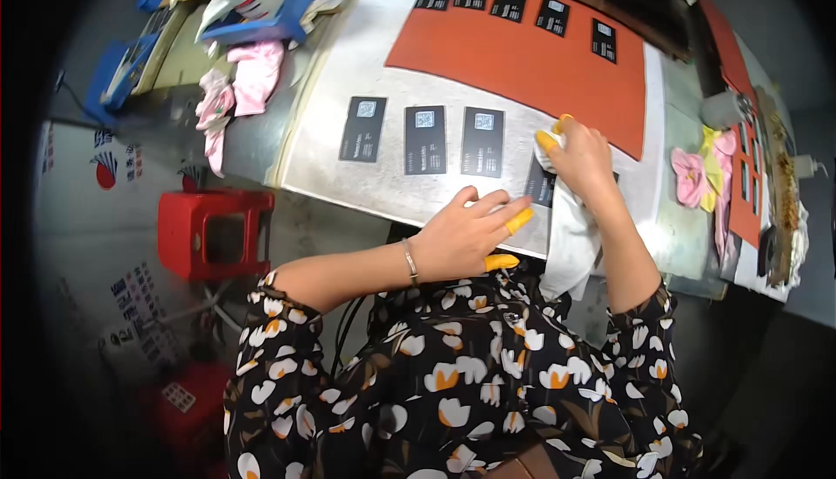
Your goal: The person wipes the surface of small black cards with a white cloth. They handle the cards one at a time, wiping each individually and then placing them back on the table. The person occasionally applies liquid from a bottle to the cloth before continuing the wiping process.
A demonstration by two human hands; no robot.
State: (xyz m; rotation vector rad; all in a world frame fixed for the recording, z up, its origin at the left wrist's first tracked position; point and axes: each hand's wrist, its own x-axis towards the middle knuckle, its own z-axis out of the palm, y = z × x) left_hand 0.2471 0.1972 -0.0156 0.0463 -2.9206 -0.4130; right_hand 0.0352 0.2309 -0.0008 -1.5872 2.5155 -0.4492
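My right hand [582, 161], with yellow finger cots on its thumb and index finger, grips a white cloth [570, 248] over a black card [542, 185]. The cloth trails down past the table's front edge and hides part of that card. Just left of it, my left hand [466, 233] has its fingers spread, with yellow cots on thumb and index finger. Its index fingertip is close to the card's lower edge; whether it touches I cannot tell. Three more black cards with square codes, a left one [362, 130], a middle one [425, 140] and a right one [482, 142], lie in a row.
Across the white worktop [326, 87], an orange sheet [514, 54] bears several black cards [509, 3] along its far side. Pink gloves [257, 74] and a blue crate [305, 4] lie at far left. A red stool [213, 233] stands below; more gloves [692, 178] lie at right.
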